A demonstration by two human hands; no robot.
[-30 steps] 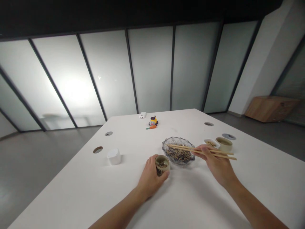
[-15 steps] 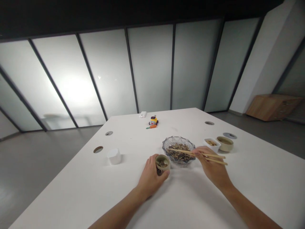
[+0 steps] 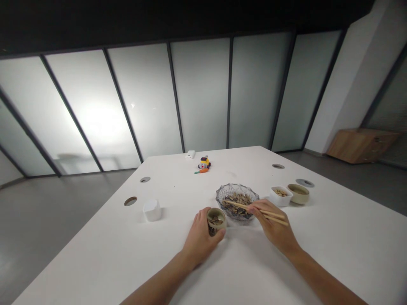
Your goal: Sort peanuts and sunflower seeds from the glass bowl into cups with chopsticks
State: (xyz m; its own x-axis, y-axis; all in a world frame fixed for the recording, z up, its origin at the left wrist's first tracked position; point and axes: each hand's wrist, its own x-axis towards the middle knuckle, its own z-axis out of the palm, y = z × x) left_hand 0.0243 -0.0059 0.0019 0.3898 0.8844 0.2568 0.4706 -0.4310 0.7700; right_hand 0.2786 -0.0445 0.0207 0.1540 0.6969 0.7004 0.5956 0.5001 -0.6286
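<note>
My left hand is wrapped round a small beige cup standing on the white table, with some striped seeds, like sunflower seeds, in its bottom. In my right hand is a pair of wooden chopsticks, closed on them near the middle. Their tips are over the seeds in a clear glass bowl with a scalloped rim. Whether a seed is caught between the tips is too small to tell. The bowl stands just behind and right of the cup.
Right of the bowl are a white dish of pale nuts or kernels and a second beige cup. An upturned-looking white container stands at left. Farther back lie a yellow toy vehicle, an orange carrot-like object and a white device.
My right hand and the chopsticks have moved left and a little toward me, uncovering more of the white dish. My left hand keeps the cup in the same place.
</note>
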